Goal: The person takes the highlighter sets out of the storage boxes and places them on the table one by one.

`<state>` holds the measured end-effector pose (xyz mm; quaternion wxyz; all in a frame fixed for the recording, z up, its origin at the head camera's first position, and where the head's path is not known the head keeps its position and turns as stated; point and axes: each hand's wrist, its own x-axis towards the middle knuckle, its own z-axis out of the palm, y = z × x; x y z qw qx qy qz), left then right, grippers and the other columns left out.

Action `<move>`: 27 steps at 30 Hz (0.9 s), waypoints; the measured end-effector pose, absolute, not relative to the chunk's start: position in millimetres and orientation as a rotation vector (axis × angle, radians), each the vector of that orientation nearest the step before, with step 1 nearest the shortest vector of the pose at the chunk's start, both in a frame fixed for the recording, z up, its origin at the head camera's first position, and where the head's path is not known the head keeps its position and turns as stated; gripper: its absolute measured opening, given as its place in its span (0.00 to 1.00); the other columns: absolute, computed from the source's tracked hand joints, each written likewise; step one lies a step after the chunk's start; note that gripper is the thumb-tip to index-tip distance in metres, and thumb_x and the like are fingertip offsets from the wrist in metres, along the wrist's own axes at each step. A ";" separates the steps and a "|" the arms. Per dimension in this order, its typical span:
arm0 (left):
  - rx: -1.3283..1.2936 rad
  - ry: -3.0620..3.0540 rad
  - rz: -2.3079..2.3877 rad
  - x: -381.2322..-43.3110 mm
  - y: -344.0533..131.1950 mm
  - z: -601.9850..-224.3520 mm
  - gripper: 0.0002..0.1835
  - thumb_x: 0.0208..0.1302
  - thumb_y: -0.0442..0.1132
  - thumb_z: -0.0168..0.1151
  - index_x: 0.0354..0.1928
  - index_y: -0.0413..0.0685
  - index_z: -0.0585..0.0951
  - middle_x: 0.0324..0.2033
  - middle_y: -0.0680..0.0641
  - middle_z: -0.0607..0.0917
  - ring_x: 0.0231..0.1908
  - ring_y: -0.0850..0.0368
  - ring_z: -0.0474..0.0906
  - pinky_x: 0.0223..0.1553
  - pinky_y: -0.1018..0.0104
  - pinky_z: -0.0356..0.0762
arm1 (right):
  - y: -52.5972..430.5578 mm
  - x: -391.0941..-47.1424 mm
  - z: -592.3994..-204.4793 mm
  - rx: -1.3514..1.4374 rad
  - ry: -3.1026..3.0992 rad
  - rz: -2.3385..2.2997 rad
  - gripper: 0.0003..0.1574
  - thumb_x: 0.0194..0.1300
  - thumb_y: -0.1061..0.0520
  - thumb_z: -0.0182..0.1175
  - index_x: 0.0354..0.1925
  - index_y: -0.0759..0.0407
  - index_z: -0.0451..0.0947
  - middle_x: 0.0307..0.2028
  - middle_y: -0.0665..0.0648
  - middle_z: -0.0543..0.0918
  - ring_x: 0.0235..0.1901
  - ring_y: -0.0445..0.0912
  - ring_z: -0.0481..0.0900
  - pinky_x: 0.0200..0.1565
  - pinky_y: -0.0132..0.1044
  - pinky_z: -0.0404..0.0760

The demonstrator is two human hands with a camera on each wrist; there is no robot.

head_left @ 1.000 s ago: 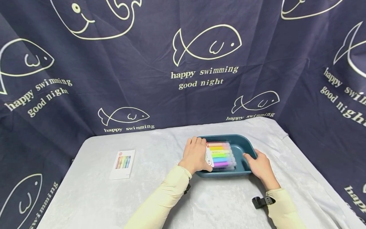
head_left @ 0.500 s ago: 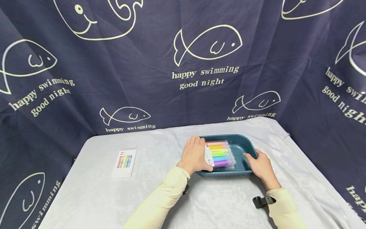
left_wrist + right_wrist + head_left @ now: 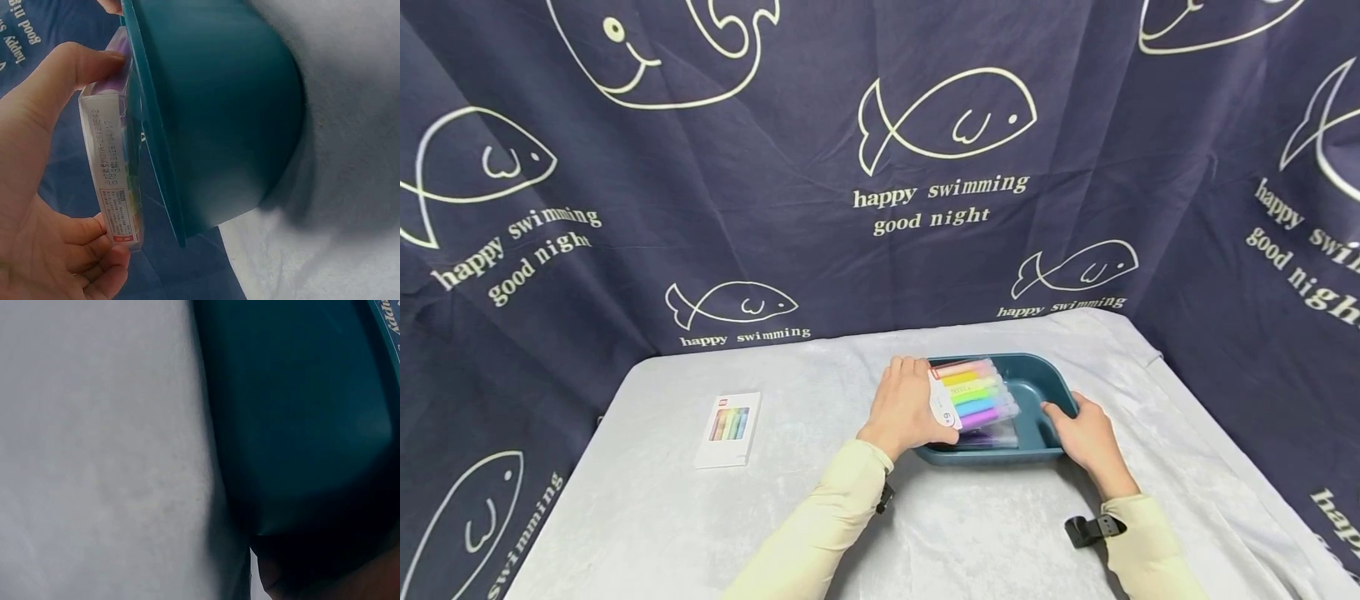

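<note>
In the head view, my left hand (image 3: pixel 904 408) grips the left end of a clear pack of pastel highlighters (image 3: pixel 973 393), marked with a 6. The left wrist view shows the pack's printed end (image 3: pixel 112 169) held between thumb and fingers, right at the bin's rim. Tilted, the pack lies over the dark teal plastic bin (image 3: pixel 1030 385). Beneath it, a clear piece with a purple tint (image 3: pixel 992 437) shows on the bin's floor, mostly hidden. My right hand (image 3: pixel 1084 432) holds the bin's right rim, thumb inside. The right wrist view has mainly the bin's outer wall (image 3: pixel 300 425).
A flat white box (image 3: pixel 728 429) with a rainbow-striped picture lies on the left of the table, which a pale grey cloth (image 3: pixel 647 517) covers. Behind the table hangs a dark blue curtain (image 3: pixel 820 242) with fish drawings.
My left hand has raised and tilted the highlighter pack, so the clear piece under it shows more. The right hand stays on the rim. The head view has shifted slightly.
</note>
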<state>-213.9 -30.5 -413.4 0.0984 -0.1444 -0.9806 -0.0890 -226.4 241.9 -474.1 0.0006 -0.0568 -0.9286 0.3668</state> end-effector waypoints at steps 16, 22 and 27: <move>-0.325 -2.891 -0.349 -215.1 -47.3 -414.5 0.54 0.28 0.66 0.80 0.58 0.42 0.72 0.45 0.46 0.78 0.48 0.52 0.67 0.55 0.62 0.72 | 242.9 -226.3 -475.1 -0.188 -2.897 1.152 0.34 0.74 0.46 0.51 0.64 0.71 0.70 0.59 0.79 0.76 0.58 0.72 0.76 0.59 0.64 0.74; -0.271 -2.909 -0.400 -214.4 -56.9 -413.7 0.52 0.31 0.64 0.79 0.57 0.42 0.72 0.46 0.45 0.78 0.48 0.51 0.67 0.55 0.61 0.72 | 243.1 -227.2 -476.1 -0.176 -2.898 1.153 0.34 0.74 0.44 0.51 0.63 0.71 0.71 0.58 0.79 0.77 0.58 0.72 0.76 0.57 0.63 0.75; -0.252 -2.882 -0.410 -213.1 -64.3 -414.3 0.48 0.30 0.63 0.78 0.54 0.42 0.73 0.43 0.46 0.77 0.47 0.51 0.67 0.53 0.60 0.71 | 242.9 -228.3 -475.4 -0.182 -2.906 1.157 0.35 0.74 0.43 0.50 0.63 0.70 0.71 0.59 0.79 0.77 0.58 0.73 0.76 0.57 0.64 0.75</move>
